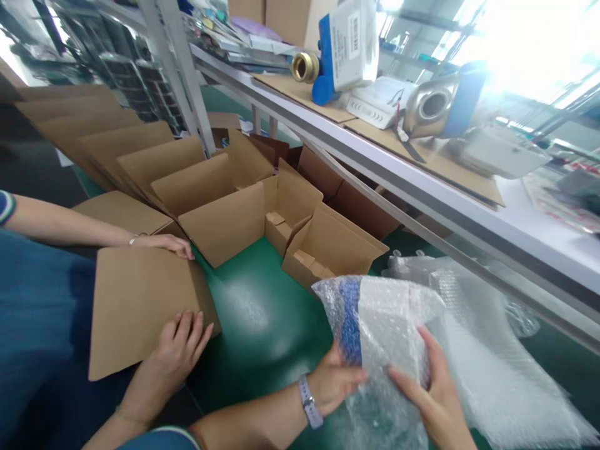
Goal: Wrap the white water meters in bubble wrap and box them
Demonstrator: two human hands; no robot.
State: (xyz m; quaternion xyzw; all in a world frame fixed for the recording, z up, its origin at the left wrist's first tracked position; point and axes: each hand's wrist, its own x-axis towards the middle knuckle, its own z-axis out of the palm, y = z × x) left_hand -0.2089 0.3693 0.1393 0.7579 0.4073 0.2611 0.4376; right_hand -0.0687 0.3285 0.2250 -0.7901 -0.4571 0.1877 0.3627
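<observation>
In the head view, a bubble-wrap bag (389,325) holds a blue-and-white boxy thing, seen blurred through the film. My left hand (335,378), with a pale watch on its wrist, grips the bag's left side, thumb on the front. On the right edge, my right hand (434,387) grips the same bag, thumb in front and fingers along its side. The bag's lower part hangs loose below both hands. Just right of it lie flat clear bubble-wrap bags (487,350), apparently layered.
At left, a co-worker's hands (180,340) rest on a cardboard box (140,300). Several open cartons (225,225) stand on the green surface (253,312). Above, a shelf edge (375,156) carries a blue-and-white device with a brass fitting (307,67) and a metal-bodied device (431,103).
</observation>
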